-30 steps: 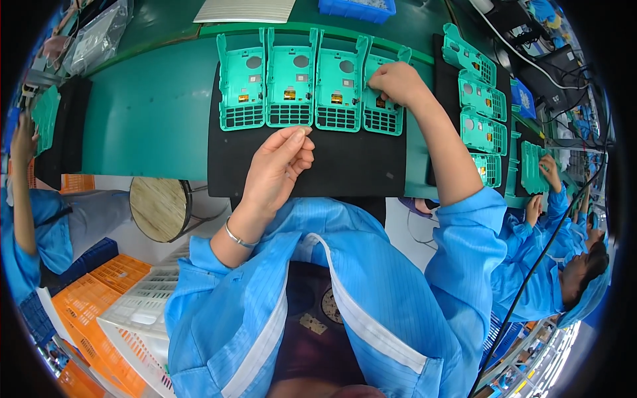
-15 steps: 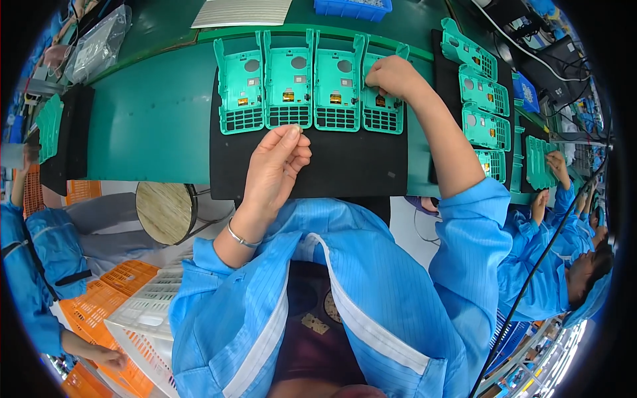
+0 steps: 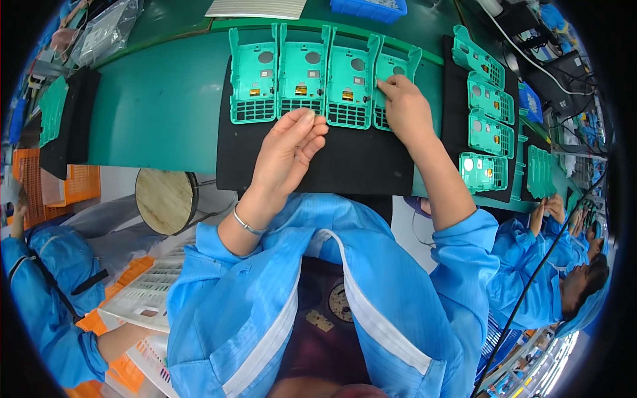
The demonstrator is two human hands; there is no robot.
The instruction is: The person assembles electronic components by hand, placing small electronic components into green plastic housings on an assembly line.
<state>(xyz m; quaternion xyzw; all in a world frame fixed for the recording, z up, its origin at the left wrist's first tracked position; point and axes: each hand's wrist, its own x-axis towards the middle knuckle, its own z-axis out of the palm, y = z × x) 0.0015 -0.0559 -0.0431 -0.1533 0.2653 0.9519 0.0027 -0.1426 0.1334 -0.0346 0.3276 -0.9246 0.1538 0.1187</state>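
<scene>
L fingers (image 3: 317, 131) pinched narrow, contents unclear; R fingers (image 3: 393, 90) at 4th grn housing (image 3: 390, 62), can't tell grip.

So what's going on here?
A person's right hand is at the rightmost of four green plastic panels lined up on a black mat. Their left hand is by the lower edge of the second panel from the left, pinched together; whether on something small is unclear. More green panels lie to the right.
</scene>
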